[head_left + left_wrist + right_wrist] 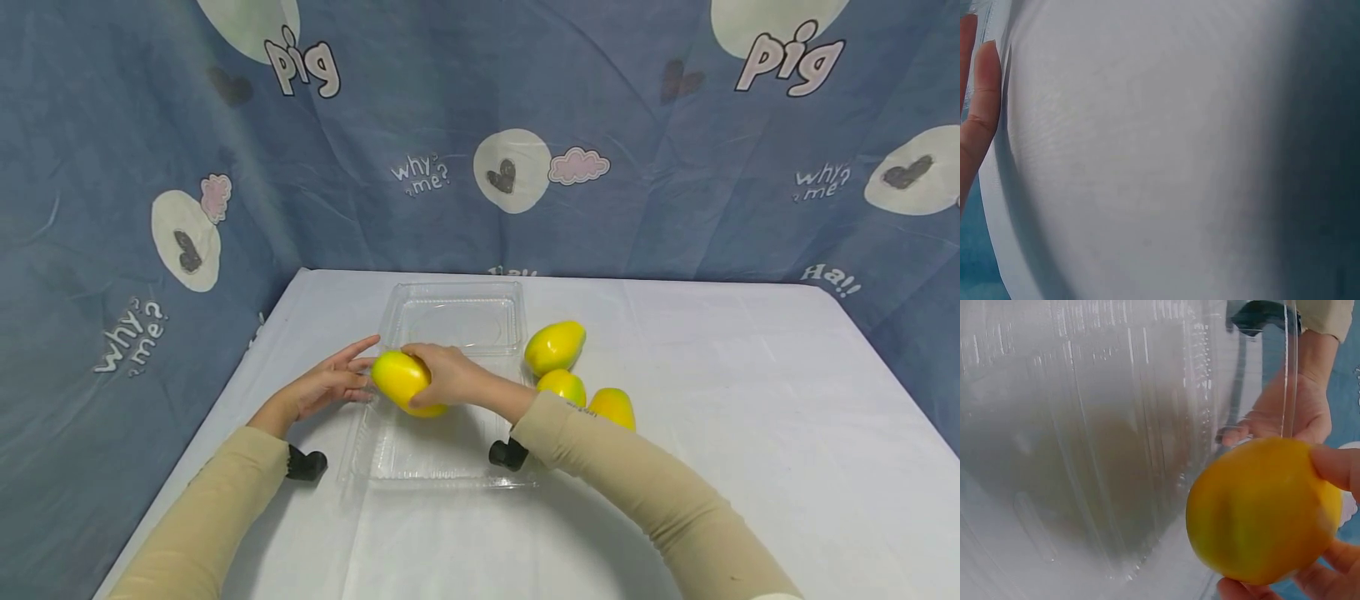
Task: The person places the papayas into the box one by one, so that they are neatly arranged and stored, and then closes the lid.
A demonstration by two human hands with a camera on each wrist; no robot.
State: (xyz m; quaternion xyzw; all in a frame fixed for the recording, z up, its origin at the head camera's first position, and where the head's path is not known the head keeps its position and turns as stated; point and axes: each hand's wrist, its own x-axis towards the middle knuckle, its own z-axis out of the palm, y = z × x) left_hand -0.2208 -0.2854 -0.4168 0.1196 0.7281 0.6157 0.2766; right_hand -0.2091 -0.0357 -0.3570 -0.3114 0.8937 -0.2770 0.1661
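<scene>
My right hand (454, 377) grips a yellow mango (401, 379) with a greenish end, thumb on one side and fingers on the other. The mango hangs over the left part of a clear plastic clamshell box (450, 454), whose lid (457, 321) lies opened toward the back. At the box's left edge my left hand (326, 385) has its fingers spread, their tips close to the mango's left end. In the right wrist view the held mango (1260, 509) covers part of the box wall, with the left hand (1297, 406) behind it.
Right of the box lie three more yellow mangoes: one at the back (555, 348), one nearer (562, 386) and one to the right (612, 407), the nearer two partly behind the right arm. A white cloth covers the table (750, 417); a blue patterned curtain (630, 225) hangs behind.
</scene>
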